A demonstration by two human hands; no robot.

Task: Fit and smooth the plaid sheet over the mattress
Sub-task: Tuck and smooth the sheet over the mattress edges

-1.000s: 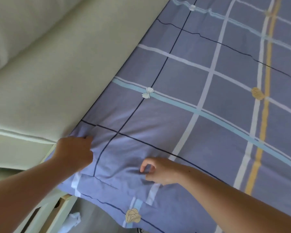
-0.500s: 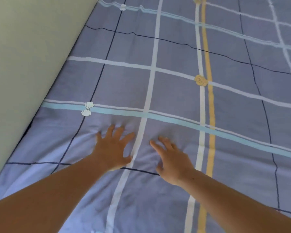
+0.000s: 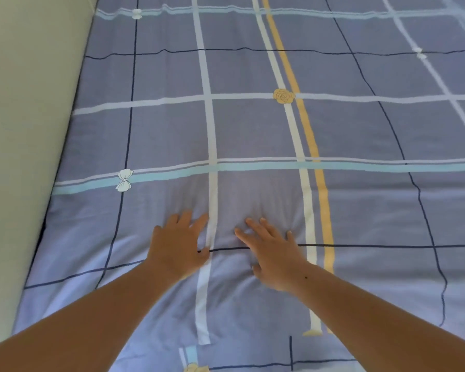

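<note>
The plaid sheet (image 3: 253, 130) is lavender blue with white, pale blue, yellow and dark lines, plus small bow and rose prints. It covers the whole mattress in view. My left hand (image 3: 179, 244) lies flat on it, fingers spread, just left of a white stripe. Close beside it, my right hand (image 3: 273, 253) also presses flat with straight fingers. Soft wrinkles fan out in the cloth ahead of and between both hands. The mattress itself is hidden under the sheet.
A pale cream padded surface (image 3: 24, 130) runs along the left edge of the bed, tight against the sheet. The sheet stretches far ahead and to the right.
A second ago both hands gripped the sheet at the bed's near left corner. They have let go and now lie flat further in, sliding slightly forward and to the right.
</note>
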